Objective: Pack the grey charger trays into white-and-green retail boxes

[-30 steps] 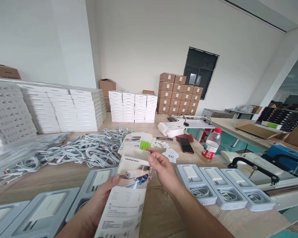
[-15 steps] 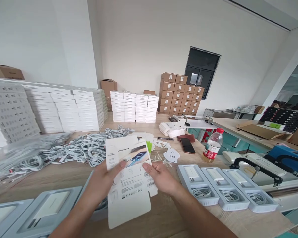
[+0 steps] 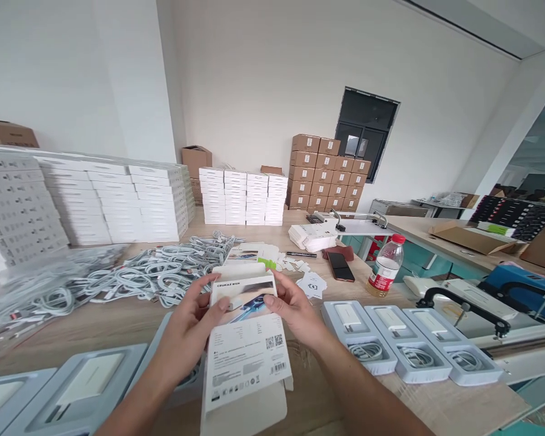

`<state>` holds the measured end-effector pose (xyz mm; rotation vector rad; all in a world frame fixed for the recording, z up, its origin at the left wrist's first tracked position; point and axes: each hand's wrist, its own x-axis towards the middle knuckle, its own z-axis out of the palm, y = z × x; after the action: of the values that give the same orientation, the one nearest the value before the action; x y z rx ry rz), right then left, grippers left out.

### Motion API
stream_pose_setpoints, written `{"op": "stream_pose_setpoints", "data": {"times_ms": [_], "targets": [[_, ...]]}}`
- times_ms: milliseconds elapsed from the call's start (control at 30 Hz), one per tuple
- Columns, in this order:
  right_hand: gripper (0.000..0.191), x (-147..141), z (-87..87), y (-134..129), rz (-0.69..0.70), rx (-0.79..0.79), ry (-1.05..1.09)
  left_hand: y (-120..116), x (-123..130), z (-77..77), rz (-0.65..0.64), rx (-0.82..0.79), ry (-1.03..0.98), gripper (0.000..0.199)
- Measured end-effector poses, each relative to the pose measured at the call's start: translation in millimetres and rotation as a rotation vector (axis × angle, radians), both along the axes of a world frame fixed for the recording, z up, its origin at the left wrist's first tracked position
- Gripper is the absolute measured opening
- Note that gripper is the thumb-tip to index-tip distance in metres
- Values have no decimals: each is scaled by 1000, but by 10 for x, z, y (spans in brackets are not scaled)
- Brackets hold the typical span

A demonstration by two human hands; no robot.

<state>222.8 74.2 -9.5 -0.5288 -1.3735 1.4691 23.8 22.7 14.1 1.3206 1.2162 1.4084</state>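
Between my hands is a white printed cardboard box [image 3: 245, 351], its flaps standing out at the top and bottom. My left hand [image 3: 195, 318] grips its left edge, thumb on the printed face. On the opposite edge my right hand [image 3: 295, 309] is closed the same way, thumb near the cable picture. Right of my right hand lie three grey trays [image 3: 358, 339], each with a white charger [image 3: 347, 316] and a coiled cable [image 3: 418, 356]. More grey trays with chargers [image 3: 91, 378] lie at the lower left, partly hidden by my left arm.
A heap of grey cables [image 3: 163, 272] lies behind my hands. Stacks of white boxes [image 3: 240, 197] stand at the back and left. On the right are a phone [image 3: 340, 267], a bottle [image 3: 385, 266] and a sealing machine [image 3: 467, 303]. Paper cards [image 3: 312, 284] lie near the middle.
The flat-looking box has been opened out and turned, so its back panel faces me more squarely. Both hands have shifted toward its upper side edges, and its lower flap has come nearer.
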Motion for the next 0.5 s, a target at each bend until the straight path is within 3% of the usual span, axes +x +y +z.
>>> {"op": "stream_pose_setpoints", "data": {"times_ms": [100,200,267,367,500], "targets": [[31,-36,-39,-7,-38,52,-61,-8,-36,7,-34,-9,-42,63],[42,-30,-71,28,-164,49,-104,-58,-44,72,-109,-57,-118,58],[39,-4,-70,60,-224,21,-76,-102,-28,125,-165,-78,-148,49],[35,42,-60,94,-210,37,-97,-155,17,171,-252,-112,-180,38],[24,71,-80,109,-203,80,-158,-171,60,156,-190,-129,-200,39]]}}
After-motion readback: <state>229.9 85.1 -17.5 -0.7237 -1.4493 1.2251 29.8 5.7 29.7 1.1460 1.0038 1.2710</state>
